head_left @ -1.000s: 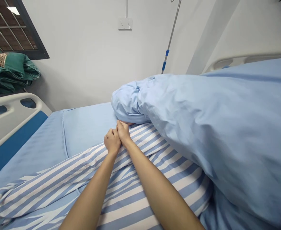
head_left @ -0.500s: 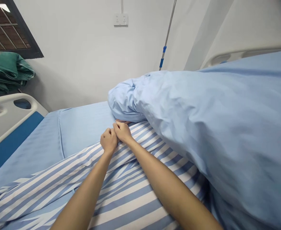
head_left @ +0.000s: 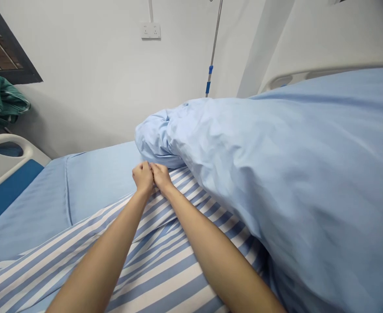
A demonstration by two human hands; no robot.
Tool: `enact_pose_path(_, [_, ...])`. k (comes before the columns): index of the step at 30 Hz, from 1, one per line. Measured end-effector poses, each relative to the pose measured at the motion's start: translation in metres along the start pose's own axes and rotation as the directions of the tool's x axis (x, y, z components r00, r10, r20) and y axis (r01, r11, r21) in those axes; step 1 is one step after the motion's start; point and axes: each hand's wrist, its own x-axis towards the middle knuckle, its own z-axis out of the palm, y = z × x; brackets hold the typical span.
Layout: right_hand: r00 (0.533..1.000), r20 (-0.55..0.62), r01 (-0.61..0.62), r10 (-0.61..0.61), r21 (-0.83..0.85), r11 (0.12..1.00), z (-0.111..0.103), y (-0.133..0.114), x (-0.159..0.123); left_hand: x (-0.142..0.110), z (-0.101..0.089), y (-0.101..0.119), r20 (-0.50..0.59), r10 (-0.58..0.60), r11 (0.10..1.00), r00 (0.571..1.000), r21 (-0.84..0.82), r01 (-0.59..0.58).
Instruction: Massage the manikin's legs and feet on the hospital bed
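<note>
A blue-and-white striped cloth [head_left: 165, 265] lies across the bed in front of me. My left hand [head_left: 142, 176] and my right hand [head_left: 160, 174] sit side by side at its far edge, both closed in fists that pinch the cloth's edge. Right behind them lies the rolled end of a light blue quilt [head_left: 276, 165], which fills the right half of the view. My right hand touches the quilt's lower fold. What lies under the quilt is hidden.
A light blue sheet [head_left: 90, 178] covers the mattress. A white and blue bed rail [head_left: 8, 174] stands at the left, a headboard [head_left: 296, 78] at the back right. An IV pole [head_left: 211, 56] and a wall socket [head_left: 151, 30] are behind. Green folded cloth [head_left: 2, 102] lies far left.
Both hands have pushed a little further along the bed with the striped cloth's edge, closer to the quilt's rolled end. The view has swung to the right.
</note>
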Motion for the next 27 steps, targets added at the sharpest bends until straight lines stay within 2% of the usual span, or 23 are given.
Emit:
enact_pose_path(4, [0.999, -0.05, 0.011, -0.015, -0.073, 0.997, 0.001, 0.001, 0.001, -0.012, 0.005, -0.017, 0.039, 0.005, 0.983, 0.999, 0.185, -0.013])
enact_pose_path(8, [0.996, -0.069, 0.031, -0.052, -0.275, 0.961, -0.002, -0.004, -0.002, -0.011, 0.003, -0.02, 0.09, -0.003, 0.966, 0.996, 0.258, -0.02])
enact_pose_path(10, [0.992, -0.037, 0.093, -0.12, -0.426, 0.9, -0.006, -0.014, -0.005, -0.011, 0.003, -0.017, 0.113, 0.002, 0.956, 0.994, 0.291, -0.034])
enact_pose_path(13, [0.972, 0.045, 0.209, -0.232, -0.626, 0.751, -0.013, -0.031, -0.01, -0.011, 0.003, -0.015, 0.148, 0.019, 0.931, 0.989, 0.357, -0.072])
enact_pose_path(16, [0.954, 0.091, 0.268, -0.286, -0.688, 0.674, -0.017, -0.035, -0.011, -0.012, 0.003, -0.015, 0.159, 0.03, 0.92, 0.987, 0.381, -0.089])
enact_pose_path(21, [0.984, 0.021, 0.147, -0.175, -0.643, 0.752, -0.021, -0.008, -0.002, -0.012, 0.005, -0.02, 0.092, 0.034, 0.953, 0.995, 0.297, -0.06])
enact_pose_path(24, [0.985, -0.019, 0.126, -0.173, -0.606, 0.786, -0.022, 0.002, 0.002, -0.013, 0.006, -0.022, 0.097, 0.033, 0.983, 0.995, 0.175, -0.05])
enact_pose_path(27, [0.982, -0.054, 0.124, -0.179, -0.53, 0.839, -0.023, 0.002, 0.004, -0.007, 0.007, -0.015, 0.094, -0.015, 1.0, 0.995, 0.026, 0.013])
